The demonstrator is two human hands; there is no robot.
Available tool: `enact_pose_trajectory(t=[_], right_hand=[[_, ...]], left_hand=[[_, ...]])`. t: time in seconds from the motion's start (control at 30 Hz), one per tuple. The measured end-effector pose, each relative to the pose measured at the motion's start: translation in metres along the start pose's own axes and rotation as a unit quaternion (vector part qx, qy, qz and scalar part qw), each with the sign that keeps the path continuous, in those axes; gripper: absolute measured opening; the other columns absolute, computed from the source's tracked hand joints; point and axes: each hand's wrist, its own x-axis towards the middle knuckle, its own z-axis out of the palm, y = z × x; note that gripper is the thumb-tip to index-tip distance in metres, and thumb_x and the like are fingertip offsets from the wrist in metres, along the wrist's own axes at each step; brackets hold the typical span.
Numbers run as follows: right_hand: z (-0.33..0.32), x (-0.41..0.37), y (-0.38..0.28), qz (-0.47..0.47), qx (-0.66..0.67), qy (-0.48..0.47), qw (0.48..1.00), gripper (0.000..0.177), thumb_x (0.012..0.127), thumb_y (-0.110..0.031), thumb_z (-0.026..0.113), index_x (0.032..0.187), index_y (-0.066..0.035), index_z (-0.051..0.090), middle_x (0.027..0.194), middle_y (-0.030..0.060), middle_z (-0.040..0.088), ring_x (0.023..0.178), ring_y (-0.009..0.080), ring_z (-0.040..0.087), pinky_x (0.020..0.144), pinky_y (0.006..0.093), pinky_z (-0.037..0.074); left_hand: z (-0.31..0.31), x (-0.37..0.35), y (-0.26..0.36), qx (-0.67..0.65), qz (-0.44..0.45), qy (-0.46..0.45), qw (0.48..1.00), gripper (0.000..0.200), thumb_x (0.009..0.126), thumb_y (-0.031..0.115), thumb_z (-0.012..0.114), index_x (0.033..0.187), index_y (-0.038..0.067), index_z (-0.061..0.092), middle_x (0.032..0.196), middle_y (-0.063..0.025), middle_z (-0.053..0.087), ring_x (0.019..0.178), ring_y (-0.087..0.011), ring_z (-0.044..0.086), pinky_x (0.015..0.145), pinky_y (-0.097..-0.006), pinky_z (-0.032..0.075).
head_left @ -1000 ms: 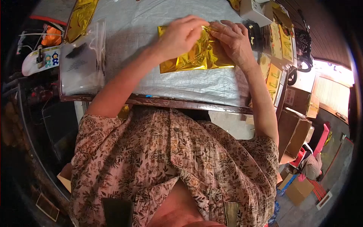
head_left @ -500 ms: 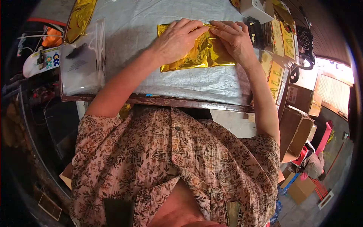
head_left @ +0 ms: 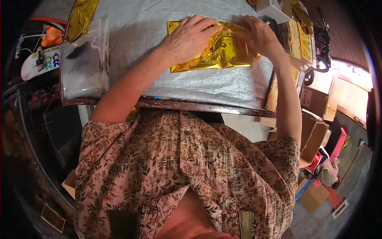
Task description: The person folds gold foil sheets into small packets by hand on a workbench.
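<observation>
A shiny gold foil packet (head_left: 227,53) lies flat on the silver-grey table cover. My left hand (head_left: 193,40) rests over its left part, its fingers bent and pressed together at the foil near the top edge. At the packet's upper right is my right hand (head_left: 260,36), bent at the wrist, with its fingertips blurred and partly hidden, so its hold cannot be made out. A small round gold and reddish thing shows below that hand, at the packet's right edge.
Clear plastic sleeves (head_left: 85,67) lie at the table's left, below another gold foil piece (head_left: 82,18). Printed yellow boxes (head_left: 304,46) and a white box (head_left: 274,10) stand at the right. The brown table edge (head_left: 179,105) runs before my body. Cardboard boxes (head_left: 314,139) are beyond the right side.
My right hand has moved right and slightly up, away from my left hand, uncovering more of the packet's middle. My left hand stays on the foil, slightly higher in view.
</observation>
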Motion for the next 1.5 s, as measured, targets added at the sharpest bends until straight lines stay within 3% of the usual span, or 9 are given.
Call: enact_pose_trajectory(t=[0.33,0.53,0.87,0.97,1.03,1.23,1.4,1.47,1.5], right_hand=[[-0.025,-0.012,0.02,0.107,0.078,-0.143,0.981,0.026,0.092,-0.019,0.074,0.101,0.004,0.071,0.076,0.0115,0.07,0.067,0.0196,0.066,0.068,0.0355,0.054],[-0.026,-0.029,0.007,0.28,0.446,-0.128,0.841,0.016,0.099,-0.023,0.071,0.097,-0.007,0.072,0.083,-0.0053,0.066,0.076,0.0063,0.063,0.071,0.0232,0.05],[0.045,-0.059,-0.041,0.249,0.829,0.17,0.471,0.033,0.111,-0.022,0.049,0.135,0.0,0.055,0.113,0.0153,0.073,0.106,0.0232,0.072,0.094,0.038,0.061],[0.044,-0.063,-0.067,0.266,0.506,0.18,0.801,0.032,0.11,-0.009,0.044,0.136,0.005,0.057,0.13,0.0154,0.067,0.118,0.0239,0.067,0.104,0.0377,0.055],[0.065,-0.069,-0.05,0.183,0.531,0.196,0.804,0.032,0.11,-0.008,0.044,0.135,0.006,0.058,0.135,0.0151,0.065,0.12,0.0229,0.065,0.103,0.0372,0.055],[0.073,-0.07,-0.015,0.194,0.869,0.112,0.441,0.037,0.107,-0.021,0.057,0.137,0.002,0.055,0.138,0.0149,0.062,0.123,0.0274,0.064,0.106,0.0393,0.054],[0.066,-0.059,-0.038,0.263,0.678,0.156,0.669,0.025,0.102,-0.01,0.059,0.125,0.0,0.061,0.121,0.0112,0.07,0.104,0.0194,0.068,0.092,0.0352,0.057],[0.066,-0.056,-0.03,0.088,0.175,0.089,0.977,0.027,0.095,-0.006,0.065,0.121,0.002,0.062,0.11,0.01,0.073,0.091,0.0173,0.068,0.086,0.0327,0.055],[0.07,-0.052,-0.034,0.124,0.282,0.11,0.945,0.037,0.089,-0.003,0.068,0.125,0.003,0.062,0.105,0.0108,0.075,0.089,0.0195,0.069,0.086,0.0322,0.054]], left_hand=[[0.004,-0.001,-0.004,-0.017,0.0,0.017,1.0,0.047,0.095,0.009,0.058,0.141,0.01,0.059,0.141,-0.0061,0.057,0.13,-0.0266,0.052,0.113,-0.0415,0.042],[0.01,-0.001,-0.006,-0.018,0.005,0.039,0.999,0.042,0.092,0.013,0.061,0.134,0.01,0.062,0.138,-0.0036,0.059,0.13,-0.024,0.052,0.109,-0.043,0.042],[0.009,-0.002,-0.006,-0.024,-0.003,0.039,0.999,0.039,0.093,0.012,0.061,0.132,0.009,0.063,0.136,-0.0026,0.06,0.128,-0.0229,0.054,0.108,-0.0426,0.044],[0.008,-0.001,-0.005,-0.019,-0.001,0.043,0.999,0.037,0.093,0.011,0.061,0.13,0.009,0.063,0.136,-0.0022,0.06,0.127,-0.0222,0.055,0.108,-0.0422,0.044],[0.004,-0.001,-0.004,-0.033,-0.003,0.029,0.999,0.038,0.094,0.008,0.06,0.132,0.007,0.062,0.136,-0.005,0.06,0.126,-0.0254,0.055,0.109,-0.0417,0.044],[0.002,-0.001,-0.003,-0.028,-0.002,0.028,0.999,0.037,0.094,0.008,0.062,0.13,0.005,0.063,0.135,-0.0057,0.061,0.124,-0.0247,0.056,0.107,-0.0406,0.045],[0.003,-0.001,-0.004,-0.049,0.001,0.036,0.998,0.035,0.093,0.007,0.064,0.128,0.004,0.064,0.133,-0.006,0.062,0.122,-0.0246,0.057,0.106,-0.0402,0.046],[0.003,-0.001,-0.005,-0.054,0.0,0.042,0.998,0.034,0.093,0.007,0.064,0.127,0.004,0.064,0.132,-0.0061,0.063,0.121,-0.0246,0.058,0.106,-0.0402,0.046],[0.004,-0.001,-0.005,-0.056,-0.001,0.047,0.997,0.034,0.093,0.007,0.064,0.126,0.004,0.064,0.132,-0.0061,0.063,0.121,-0.0245,0.058,0.106,-0.0403,0.046]])
